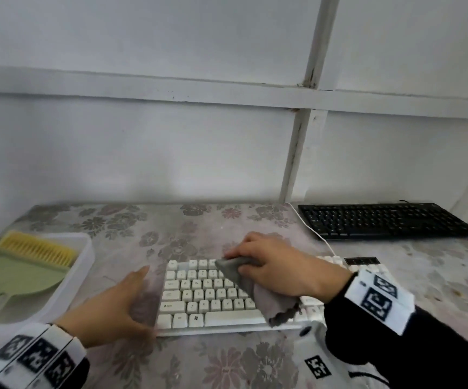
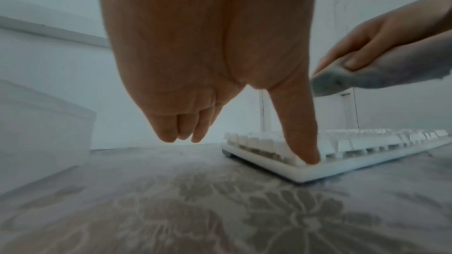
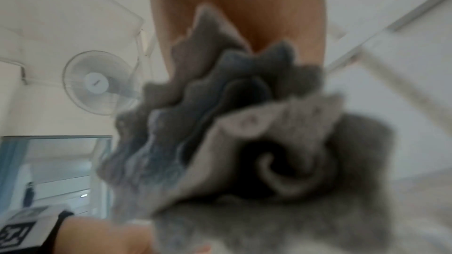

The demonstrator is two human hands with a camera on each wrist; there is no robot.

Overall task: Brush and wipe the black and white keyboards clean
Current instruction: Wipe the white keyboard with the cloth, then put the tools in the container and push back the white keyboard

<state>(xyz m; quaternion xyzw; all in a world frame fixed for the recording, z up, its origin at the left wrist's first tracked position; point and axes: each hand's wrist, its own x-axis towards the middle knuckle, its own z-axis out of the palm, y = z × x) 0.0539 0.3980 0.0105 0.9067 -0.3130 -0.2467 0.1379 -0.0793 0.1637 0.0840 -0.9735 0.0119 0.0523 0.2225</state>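
White keyboard (image 1: 213,299) lies flat on the flowered tablecloth (image 1: 171,231), cream-white with pale keys and dark legends, its frame a shade brighter than the caps. Its long axis runs left to right across the table, the space bar row toward the person and the function row toward the wall; a white cable (image 1: 315,234) leaves its far edge. The right hand (image 1: 280,265) pinches a grey cloth (image 1: 251,284) between thumb and curled fingers and holds it on the keys at the top rows, the loose end trailing down over the letter keys. The left hand (image 1: 115,307) sits at the white keyboard's left end, fingers straight and relaxed; in the left wrist view the thumb (image 2: 300,132) presses down on the near left corner. Beyond the white keyboard's right end, well apart, lies the black keyboard (image 1: 387,220). To its left stands a clear tub (image 1: 84,262) with a green dustpan (image 1: 16,279) and a yellow brush (image 1: 39,248).
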